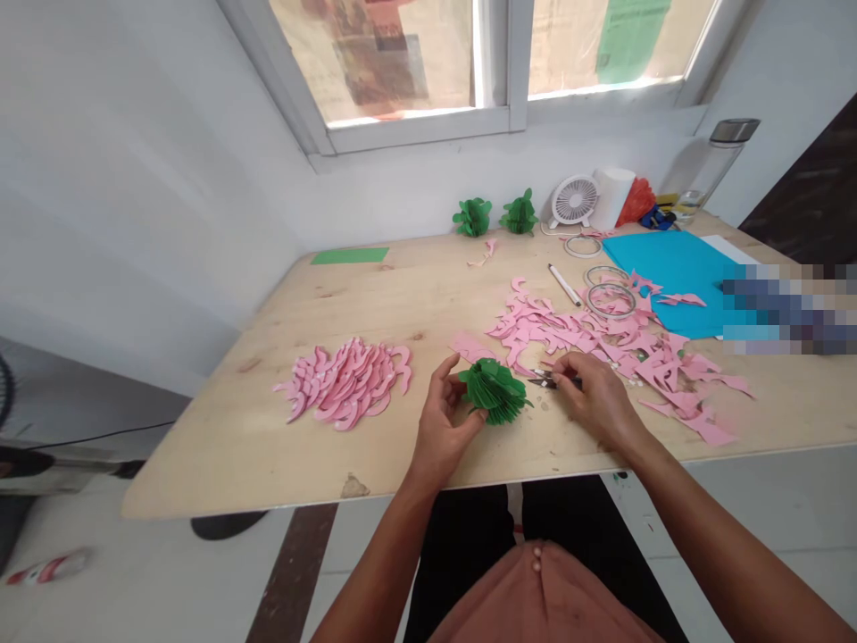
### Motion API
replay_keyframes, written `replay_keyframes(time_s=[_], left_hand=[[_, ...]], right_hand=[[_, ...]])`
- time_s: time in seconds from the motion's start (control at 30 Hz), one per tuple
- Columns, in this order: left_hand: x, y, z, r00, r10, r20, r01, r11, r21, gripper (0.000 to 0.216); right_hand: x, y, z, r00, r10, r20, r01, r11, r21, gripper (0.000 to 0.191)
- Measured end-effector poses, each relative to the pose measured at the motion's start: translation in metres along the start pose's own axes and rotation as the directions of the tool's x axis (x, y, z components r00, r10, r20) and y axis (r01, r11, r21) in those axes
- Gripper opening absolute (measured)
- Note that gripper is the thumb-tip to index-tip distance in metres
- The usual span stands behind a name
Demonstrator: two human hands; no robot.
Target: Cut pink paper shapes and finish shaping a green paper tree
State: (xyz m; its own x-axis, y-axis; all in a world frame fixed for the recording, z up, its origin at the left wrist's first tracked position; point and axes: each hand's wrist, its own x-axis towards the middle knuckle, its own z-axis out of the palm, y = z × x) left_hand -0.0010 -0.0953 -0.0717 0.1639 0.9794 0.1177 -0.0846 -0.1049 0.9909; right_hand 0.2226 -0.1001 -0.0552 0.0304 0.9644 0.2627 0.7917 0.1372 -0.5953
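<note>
My left hand (443,421) is closed around the near left side of a green folded-paper ball (496,393), its many thin layers fanned out. Just right of it, my right hand (598,395) grips small dark thread snips (541,381), whose pointed blades aim left toward the ball without clearly touching it. Beyond both hands spread pink paper scraps (576,338). To the left lies a heap of curved pink paper cutouts (354,379).
Two green paper pieces (520,212) stand by the wall near a white fan (574,201). Tape rolls (611,302), a white pen (564,285) and blue sheets (689,268) lie right. A glass bottle (711,174) stands behind; a green strip (349,256) lies back left.
</note>
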Motion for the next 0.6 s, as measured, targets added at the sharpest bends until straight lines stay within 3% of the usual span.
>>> replay_keyframes(time_s=[0.37, 0.6], left_hand=[[0.001, -0.002, -0.001, 1.0, -0.006, 0.0, 0.006, 1.0, 0.001, 0.072], [0.0, -0.001, -0.001, 1.0, -0.004, -0.001, 0.004, 1.0, 0.003, 0.072]], right_hand=[[0.009, -0.002, 0.001, 0.982, -0.16, 0.097, 0.181, 0.942, -0.284, 0.013], [0.013, -0.01, -0.002, 0.956, -0.21, 0.203, 0.284, 0.829, -0.482, 0.015]])
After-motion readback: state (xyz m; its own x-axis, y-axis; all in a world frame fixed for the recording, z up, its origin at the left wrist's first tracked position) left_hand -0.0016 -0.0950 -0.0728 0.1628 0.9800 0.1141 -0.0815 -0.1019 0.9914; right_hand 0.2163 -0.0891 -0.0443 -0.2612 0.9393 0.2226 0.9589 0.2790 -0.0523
